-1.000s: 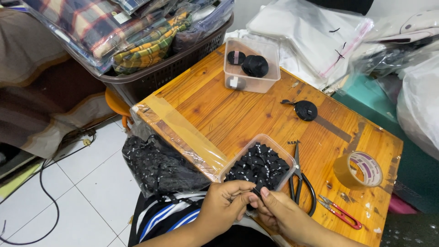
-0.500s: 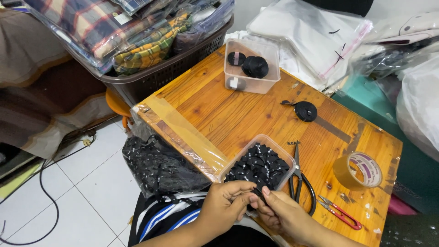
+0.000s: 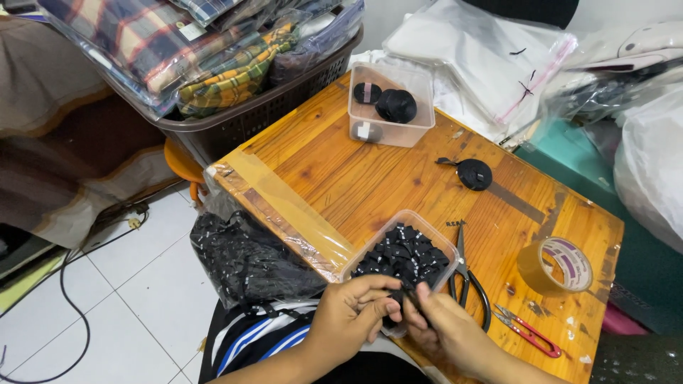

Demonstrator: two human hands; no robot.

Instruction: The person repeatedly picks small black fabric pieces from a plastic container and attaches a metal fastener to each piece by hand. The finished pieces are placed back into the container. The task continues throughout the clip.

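My left hand and my right hand meet at the near edge of a small wooden table. Together they pinch a small black piece between their fingertips. Just beyond my fingers stands a clear plastic tub filled with several small black pieces carrying white marks. The piece I hold is mostly hidden by my fingers.
Black scissors, red snips and a roll of brown tape lie to the right. A black ribbon roll and a second clear tub sit farther back. A bag of black pieces hangs at the table's left. A basket of folded cloth stands behind.
My hands have stayed at the tub's near edge, with only small finger movements on the black piece. Nothing else has moved.
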